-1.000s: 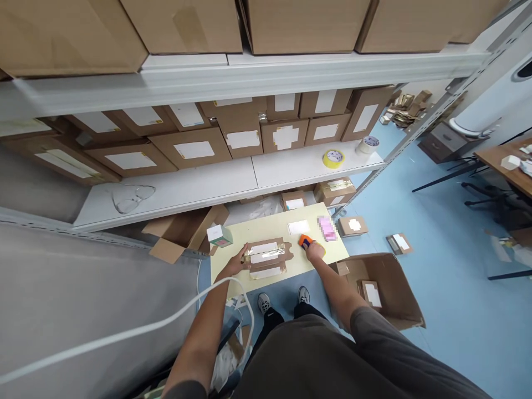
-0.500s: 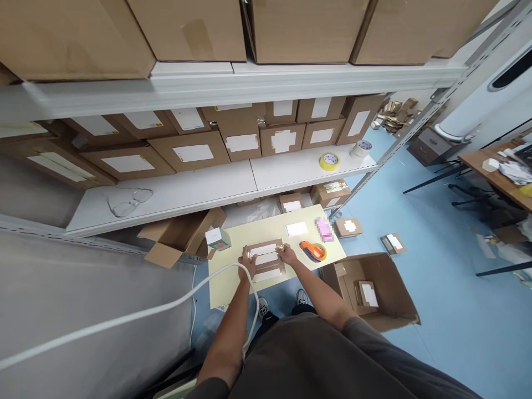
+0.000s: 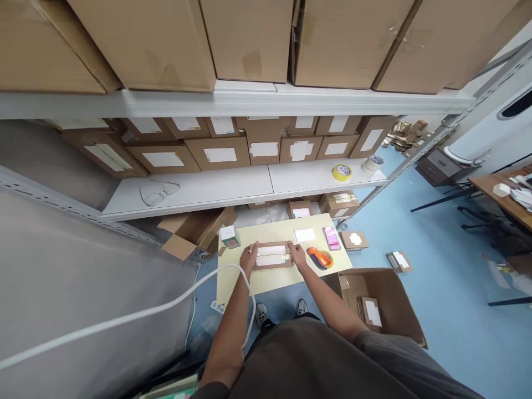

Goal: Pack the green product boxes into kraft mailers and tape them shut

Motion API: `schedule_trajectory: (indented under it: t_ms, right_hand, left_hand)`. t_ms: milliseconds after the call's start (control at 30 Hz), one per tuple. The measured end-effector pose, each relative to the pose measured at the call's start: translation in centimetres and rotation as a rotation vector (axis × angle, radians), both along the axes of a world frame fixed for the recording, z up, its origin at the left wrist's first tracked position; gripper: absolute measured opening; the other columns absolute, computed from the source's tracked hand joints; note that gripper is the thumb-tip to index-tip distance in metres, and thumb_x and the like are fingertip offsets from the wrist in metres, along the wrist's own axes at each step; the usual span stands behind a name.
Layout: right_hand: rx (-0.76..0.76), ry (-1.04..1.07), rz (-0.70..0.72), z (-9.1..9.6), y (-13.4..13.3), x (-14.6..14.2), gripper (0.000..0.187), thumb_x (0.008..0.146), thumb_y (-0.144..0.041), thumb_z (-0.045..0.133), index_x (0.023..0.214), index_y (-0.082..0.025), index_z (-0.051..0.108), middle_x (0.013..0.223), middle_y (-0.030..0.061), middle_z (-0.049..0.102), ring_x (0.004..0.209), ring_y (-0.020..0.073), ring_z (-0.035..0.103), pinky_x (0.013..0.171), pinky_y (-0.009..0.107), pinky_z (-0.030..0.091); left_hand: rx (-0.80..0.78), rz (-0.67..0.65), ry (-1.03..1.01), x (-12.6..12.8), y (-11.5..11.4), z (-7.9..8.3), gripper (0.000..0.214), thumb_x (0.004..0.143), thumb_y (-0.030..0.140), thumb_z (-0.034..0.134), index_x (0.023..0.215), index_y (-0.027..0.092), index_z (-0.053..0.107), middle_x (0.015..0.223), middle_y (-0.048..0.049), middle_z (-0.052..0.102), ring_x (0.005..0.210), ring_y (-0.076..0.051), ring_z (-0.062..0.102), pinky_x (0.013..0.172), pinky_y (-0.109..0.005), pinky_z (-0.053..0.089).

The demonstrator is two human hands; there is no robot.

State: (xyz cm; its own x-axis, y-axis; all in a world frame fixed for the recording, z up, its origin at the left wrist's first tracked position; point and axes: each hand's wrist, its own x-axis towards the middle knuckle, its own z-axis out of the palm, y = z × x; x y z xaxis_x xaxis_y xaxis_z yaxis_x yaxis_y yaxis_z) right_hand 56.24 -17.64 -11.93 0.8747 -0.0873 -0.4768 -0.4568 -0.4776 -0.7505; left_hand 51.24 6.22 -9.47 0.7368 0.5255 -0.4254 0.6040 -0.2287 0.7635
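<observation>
A flat brown cardboard box (image 3: 272,265) with white label strips and clear tape across its middle is at the pale yellow table (image 3: 236,280). My left hand (image 3: 249,258) grips its left end, and my right hand (image 3: 297,254) grips its right end, both with fingers closed on the edges. Right of the box lies an orange tape dispenser (image 3: 318,257) with a yellow roll. Behind it are a white paper sheet (image 3: 305,235) and a pink item (image 3: 331,238), partly pixelated. A small green and white box (image 3: 230,236) stands at the table's far left corner.
A large open carton (image 3: 399,299) with a small box inside stands on the floor to the right. Ahead is a shelf (image 3: 233,185) with labelled boxes, glasses (image 3: 160,193) and tape rolls (image 3: 342,173). A white cable (image 3: 166,306) crosses in front of my left arm.
The view has shifted slightly. The box has turned so that its front side no longer shows, and my hands have moved to grip its two ends.
</observation>
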Motion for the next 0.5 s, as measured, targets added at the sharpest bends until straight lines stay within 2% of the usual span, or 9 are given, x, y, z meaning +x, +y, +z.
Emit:
schedule_trajectory:
  t_ms: [100, 200, 300, 400, 500]
  right_hand:
    - [-0.004, -0.091, 0.004, 0.7, -0.4, -0.3, 0.044, 0.105, -0.058, 0.043, 0.118, -0.022, 0.066, 0.124, 0.0109, 0.077, 0.113, 0.0256, 0.073, 0.096, 0.031, 0.054]
    - [-0.092, -0.035, 0.169, 0.5, -0.7, -0.8, 0.039, 0.106, -0.042, 0.044, 0.135, -0.024, 0.063, 0.138, 0.0099, 0.073, 0.125, 0.0247, 0.07, 0.103, 0.031, 0.053]
    - [-0.163, 0.017, 0.307, -0.5, -1.1, -1.5, 0.045, 0.102, -0.027, 0.048, 0.145, -0.025, 0.059, 0.141, 0.0088, 0.073, 0.13, 0.0255, 0.068, 0.108, 0.033, 0.052]
    - [-0.192, 0.043, 0.346, -1.5, -1.5, -2.1, 0.056, 0.091, -0.016, 0.058, 0.147, -0.022, 0.058, 0.14, 0.0114, 0.073, 0.128, 0.028, 0.07, 0.107, 0.035, 0.054]
    - [-0.208, 0.086, 0.338, -2.0, -2.0, -2.5, 0.056, 0.083, -0.013, 0.063, 0.139, -0.015, 0.062, 0.131, 0.0184, 0.076, 0.122, 0.0333, 0.073, 0.103, 0.039, 0.056]
  left_hand:
    - [0.023, -0.025, -0.023, -0.7, 0.1, 0.1, 0.046, 0.101, 0.051, 0.058, 0.133, 0.02, 0.07, 0.125, -0.0122, 0.08, 0.125, -0.03, 0.072, 0.099, -0.035, 0.057]
    - [0.026, -0.119, 0.013, -1.9, -0.7, -0.6, 0.042, 0.1, 0.036, 0.056, 0.135, 0.018, 0.07, 0.131, -0.0124, 0.079, 0.124, -0.03, 0.073, 0.1, -0.036, 0.058]
    - [0.027, -0.172, 0.087, -3.2, -1.7, -1.8, 0.041, 0.09, 0.023, 0.066, 0.13, 0.013, 0.072, 0.123, -0.0171, 0.081, 0.116, -0.034, 0.076, 0.094, -0.04, 0.06]
    - [0.05, -0.196, 0.12, -4.3, -2.6, -2.6, 0.053, 0.082, 0.016, 0.074, 0.135, 0.012, 0.068, 0.125, -0.0182, 0.08, 0.118, -0.036, 0.075, 0.096, -0.041, 0.06]
    - [0.081, -0.217, 0.137, -4.6, -3.0, -2.8, 0.063, 0.083, 0.015, 0.075, 0.144, 0.013, 0.061, 0.134, -0.0179, 0.076, 0.126, -0.034, 0.072, 0.103, -0.042, 0.058]
